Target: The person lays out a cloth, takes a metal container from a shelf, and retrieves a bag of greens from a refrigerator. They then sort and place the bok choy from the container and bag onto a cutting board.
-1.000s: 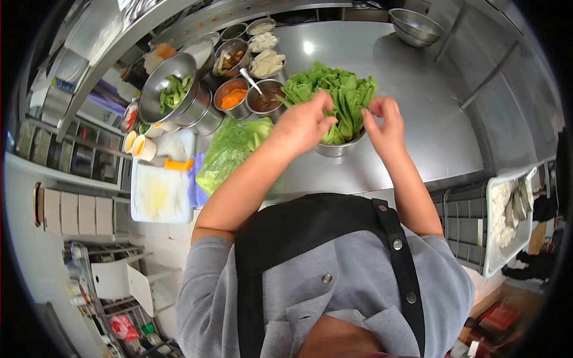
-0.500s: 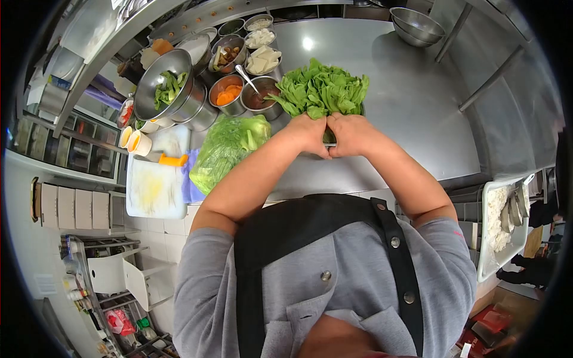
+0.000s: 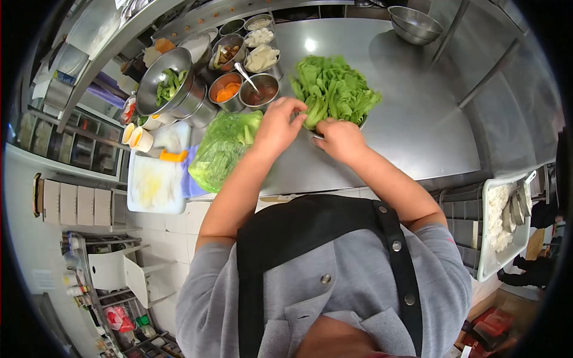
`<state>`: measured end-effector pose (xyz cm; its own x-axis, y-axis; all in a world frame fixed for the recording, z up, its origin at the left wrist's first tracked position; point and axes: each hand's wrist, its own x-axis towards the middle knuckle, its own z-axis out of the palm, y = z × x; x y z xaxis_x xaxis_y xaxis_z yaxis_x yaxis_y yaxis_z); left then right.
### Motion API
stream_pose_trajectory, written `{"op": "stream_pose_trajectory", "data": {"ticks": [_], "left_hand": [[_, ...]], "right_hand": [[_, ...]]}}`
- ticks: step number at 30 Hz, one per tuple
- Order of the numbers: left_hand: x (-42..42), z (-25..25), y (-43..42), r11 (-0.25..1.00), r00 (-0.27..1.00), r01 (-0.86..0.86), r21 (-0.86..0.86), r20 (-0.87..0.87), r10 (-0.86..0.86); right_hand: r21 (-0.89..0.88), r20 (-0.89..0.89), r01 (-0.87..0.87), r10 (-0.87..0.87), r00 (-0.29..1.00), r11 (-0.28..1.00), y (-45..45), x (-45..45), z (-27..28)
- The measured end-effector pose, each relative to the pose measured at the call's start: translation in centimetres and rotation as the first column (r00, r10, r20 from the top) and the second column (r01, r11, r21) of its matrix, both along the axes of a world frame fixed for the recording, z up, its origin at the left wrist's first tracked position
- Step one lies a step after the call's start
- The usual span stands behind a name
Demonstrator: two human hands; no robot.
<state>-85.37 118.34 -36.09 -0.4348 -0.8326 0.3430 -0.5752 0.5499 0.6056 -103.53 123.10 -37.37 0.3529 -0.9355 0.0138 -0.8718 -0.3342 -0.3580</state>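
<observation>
A heap of leafy greens rises out of a metal bowl, which shows only as bits of rim below the leaves. My right hand is closed at the near side, fingers curled on the stems and thumb by the rim. To the left of the greens is my left hand, its thumb and fingers apart and fingertips close to the outer stems. Nothing shows in that hand. Beside my left forearm lies a clear plastic bag of green vegetables.
Metal containers stand at the left, one with orange slices and one with brown sauce and a spoon. A large steel bowl holds more greens. A white cutting board bears an orange-handled tool. Stacked bowls sit far right.
My left hand has come off the greens and moved left, its fingers spreading. My right hand stays at the near side, and the leaves have shifted slightly right.
</observation>
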Motion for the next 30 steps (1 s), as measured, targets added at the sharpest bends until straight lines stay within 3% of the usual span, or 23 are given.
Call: {"op": "stream_pose_trajectory", "data": {"ticks": [1, 3, 4, 5, 8, 12, 13, 14, 16, 18, 20, 22, 23, 26, 28, 30], "left_hand": [[0.0, -0.5, 1.0, 0.996, 0.986, -0.055, 0.075, -0.15, 0.066], [0.6, -1.0, 2.5, 0.99, 0.965, -0.093, 0.105, -0.236, 0.116], [0.9, -1.1, 3.2, 0.983, 0.934, -0.117, 0.14, -0.32, 0.157], [1.3, -1.0, 3.9, 0.986, 0.927, -0.138, 0.089, -0.34, 0.16], [3.8, 0.7, 5.4, 0.989, 0.955, -0.147, 0.024, -0.256, 0.148], [8.2, 2.9, 7.2, 0.949, 0.921, -0.314, 0.029, -0.232, 0.312], [9.4, 3.3, 7.4, 0.923, 0.878, -0.384, 0.017, -0.302, 0.371], [10.6, 3.7, 7.5, 0.898, 0.833, -0.441, 0.007, -0.371, 0.412], [14.9, 3.8, 7.2, 0.867, 0.826, -0.497, -0.037, -0.325, 0.46], [20.1, 2.4, 6.4, 0.751, 0.776, -0.62, -0.227, -0.314, 0.546], [25.9, 0.4, 5.7, 0.737, 0.7, -0.673, -0.062, -0.376, 0.608], [29.7, 0.1, 5.6, 0.708, 0.577, -0.643, 0.292, -0.424, 0.698], [30.9, 0.4, 5.4, 0.672, 0.587, -0.654, 0.348, -0.327, 0.741], [33.9, -2.7, 4.6, 0.778, 0.729, -0.454, 0.435, -0.32, 0.605], [34.2, -4.8, 4.4, 0.934, 0.885, -0.282, 0.218, -0.317, 0.342], [34.1, -5.2, 5.2, 0.926, 0.947, -0.14, 0.351, -0.225, 0.228]], "right_hand": [[-0.023, 0.059, 0.065, -0.063, 0.996, 0.998, 0.2, 0.7, -0.1], [-0.061, 0.175, 0.179, -0.166, 0.971, 0.982, 0.0, 1.8, 0.0], [-0.056, 0.175, 0.154, -0.142, 0.974, 0.986, -0.3, 2.0, -0.1], [-0.03, 0.319, 0.146, -0.129, 0.939, 0.989, -0.7, 1.8, -0.2], [0.188, 0.709, 0.006, -0.14, 0.691, 0.982, -2.0, 0.3, -1.1], [0.349, 0.871, -0.145, -0.263, 0.416, 0.926, -1.1, 0.1, 3.5], [0.372, 0.884, -0.155, -0.299, 0.359, 0.915, -0.9, 0.6, 4.2], [0.374, 0.886, -0.183, -0.291, 0.361, 0.909, -0.9, 1.0, 4.1], [0.352, 0.881, -0.144, -0.276, 0.385, 0.925, -0.7, 2.2, 3.8], [0.327, 0.88, -0.115, -0.258, 0.4, 0.938, 0.2, 4.2, 3.4], [0.303, 0.851, -0.13, -0.207, 0.483, 0.944, 1.3, 6.4, 2.5], [0.305, 0.833, -0.111, -0.208, 0.512, 0.946, 2.8, 9.2, 2.9], [0.328, 0.79, -0.07, -0.233, 0.566, 0.942, 3.5, 11.0, 3.2], [0.283, 0.723, 0.06, -0.254, 0.643, 0.957, 4.3, 16.0, 2.8], [-0.176, 0.371, 0.142, -0.068, 0.926, 0.974, 4.0, 19.5, 2.7], [-0.189, 0.294, 0.206, -0.145, 0.945, 0.96, 3.5, 22.3, 1.4]]}}
